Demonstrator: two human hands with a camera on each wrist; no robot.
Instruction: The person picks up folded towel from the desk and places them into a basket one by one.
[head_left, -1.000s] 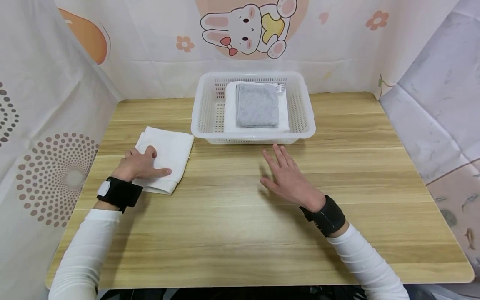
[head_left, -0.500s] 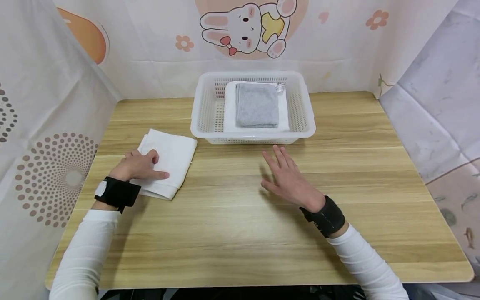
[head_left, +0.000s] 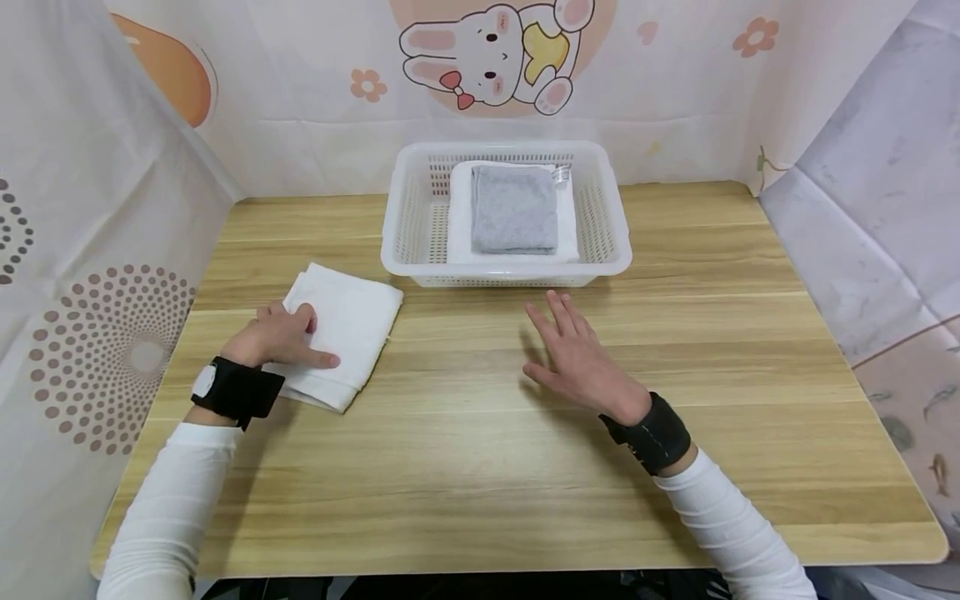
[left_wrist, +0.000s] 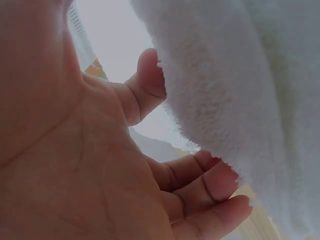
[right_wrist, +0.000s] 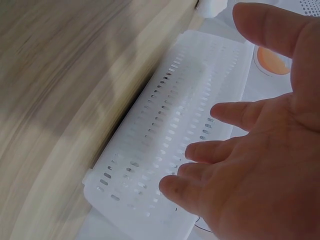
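A folded white towel (head_left: 348, 321) lies on the left part of the table. My left hand (head_left: 273, 337) rests on its left side, with the thumb stretched over the top and the index finger bent. In the left wrist view, the fingertips (left_wrist: 217, 182) touch the fuzzy towel (left_wrist: 215, 90), which partly hides them. My right hand (head_left: 581, 367) is held with fingers spread in front of the white basket (head_left: 506, 271), apart from it. The right wrist view shows that right hand (right_wrist: 260, 145) with nothing in it, beside the slotted basket wall (right_wrist: 155, 135).
Inside the basket, a folded grey towel (head_left: 514, 210) lies on a folded white towel (head_left: 567, 225) with a tag. The wooden table (head_left: 480, 475) reaches back to a printed curtain (head_left: 300, 75). More curtain (head_left: 90, 208) hangs along the left side.
Under my left hand the white towel has slid slightly right and toward me, turning a little clockwise. My right hand has stayed almost still.
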